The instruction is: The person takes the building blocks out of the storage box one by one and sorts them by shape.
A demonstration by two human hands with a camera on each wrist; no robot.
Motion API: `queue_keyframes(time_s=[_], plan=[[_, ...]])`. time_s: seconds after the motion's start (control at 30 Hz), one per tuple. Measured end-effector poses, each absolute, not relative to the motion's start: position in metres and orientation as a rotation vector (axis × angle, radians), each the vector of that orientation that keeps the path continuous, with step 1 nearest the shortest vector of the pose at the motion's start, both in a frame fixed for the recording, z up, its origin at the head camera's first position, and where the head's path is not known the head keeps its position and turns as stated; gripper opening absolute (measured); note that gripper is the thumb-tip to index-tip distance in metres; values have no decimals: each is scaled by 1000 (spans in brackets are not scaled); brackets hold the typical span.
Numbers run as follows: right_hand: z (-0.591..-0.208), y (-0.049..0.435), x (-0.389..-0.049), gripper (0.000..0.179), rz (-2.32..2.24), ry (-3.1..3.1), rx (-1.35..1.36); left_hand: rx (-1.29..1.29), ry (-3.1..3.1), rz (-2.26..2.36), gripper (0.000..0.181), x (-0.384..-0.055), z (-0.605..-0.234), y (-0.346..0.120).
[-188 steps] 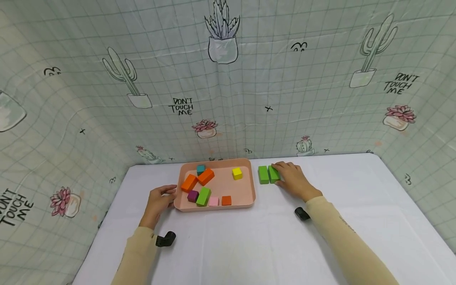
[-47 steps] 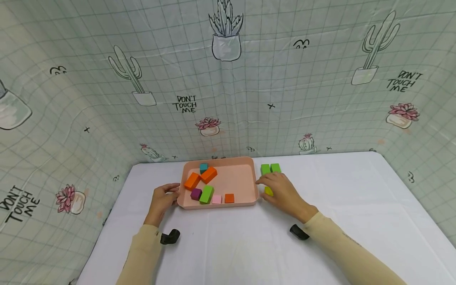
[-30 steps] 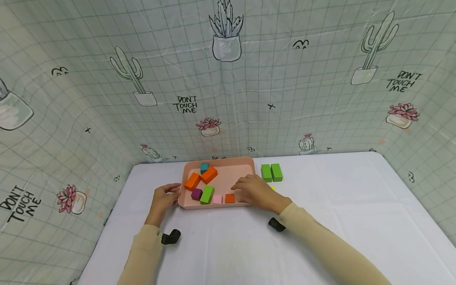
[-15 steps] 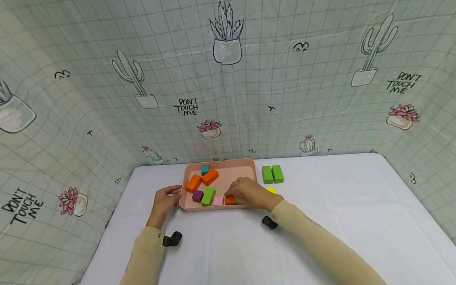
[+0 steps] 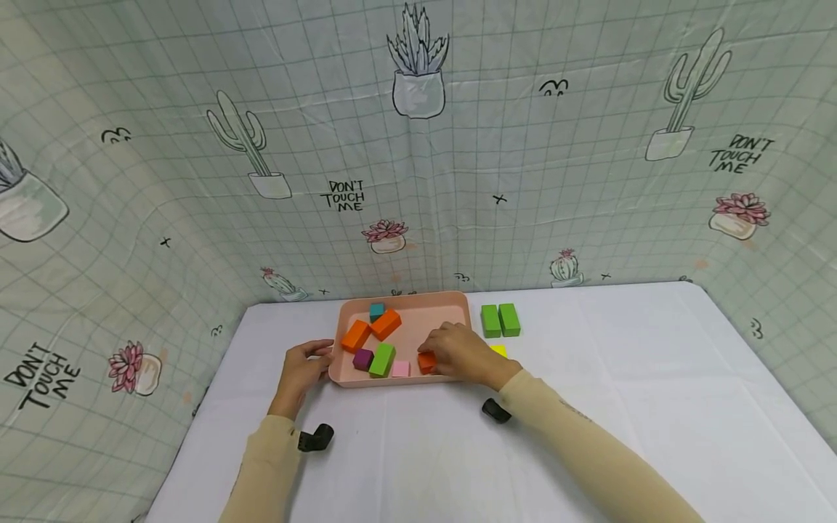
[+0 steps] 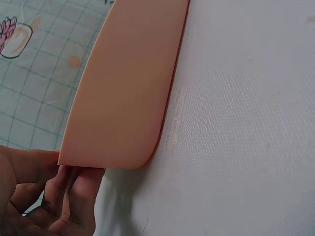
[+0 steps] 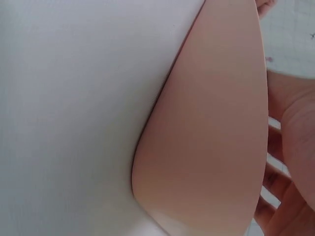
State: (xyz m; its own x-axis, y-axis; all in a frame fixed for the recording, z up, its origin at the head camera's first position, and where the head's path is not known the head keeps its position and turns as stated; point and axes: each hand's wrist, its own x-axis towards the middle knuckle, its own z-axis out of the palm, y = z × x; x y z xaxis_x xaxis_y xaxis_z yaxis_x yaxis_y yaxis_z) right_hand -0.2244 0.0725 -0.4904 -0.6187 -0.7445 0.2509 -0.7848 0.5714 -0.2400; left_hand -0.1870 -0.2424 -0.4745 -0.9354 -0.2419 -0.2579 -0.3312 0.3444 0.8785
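Note:
My right hand (image 5: 454, 350) reaches over the front right part of a pink tray (image 5: 431, 305), fingers bent down onto an orange-red cube (image 5: 426, 363), which it pinches at a slight tilt. In the right wrist view, the outer wall of the tray (image 7: 206, 128) hides the cube and the fingertips. At the tray's left end, my left hand (image 5: 302, 372) touches the outer wall with relaxed fingers (image 6: 81, 196), as the left wrist view shows. Close to the cube lie a pink block (image 5: 401, 369), a green block (image 5: 382, 361) and a purple cube (image 5: 362, 359).
Further back in the tray are two orange blocks (image 5: 386, 325) and a teal cube (image 5: 377, 312). Right of the tray, two green blocks (image 5: 500, 320) stand side by side on the white table (image 5: 418, 450). A yellow cube (image 5: 499, 350) is partly behind the right hand.
Earlier, the right hand placed a green block, then carried the yellow cube out to the table. It returned to the tray and has shifted the orange-red cube slightly right. The left hand stays put.

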Motion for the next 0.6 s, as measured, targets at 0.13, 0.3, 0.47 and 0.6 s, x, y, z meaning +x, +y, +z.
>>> queue_keyframes(time_s=[0.13,0.3,0.47,0.6], plan=[[-489,74,-221,24,504,-2684,1257,-539,2512,1662,37,-187,-475,-241],[-486,90,-216,24,613,-2648,1187,-537,2505,1662,38,-188,-477,-242],[-479,116,-210,30,728,-2589,1082,-533,2507,1666,39,-188,-478,-243],[-472,138,-203,34,783,-2554,995,-537,2509,1665,40,-188,-478,-242]])
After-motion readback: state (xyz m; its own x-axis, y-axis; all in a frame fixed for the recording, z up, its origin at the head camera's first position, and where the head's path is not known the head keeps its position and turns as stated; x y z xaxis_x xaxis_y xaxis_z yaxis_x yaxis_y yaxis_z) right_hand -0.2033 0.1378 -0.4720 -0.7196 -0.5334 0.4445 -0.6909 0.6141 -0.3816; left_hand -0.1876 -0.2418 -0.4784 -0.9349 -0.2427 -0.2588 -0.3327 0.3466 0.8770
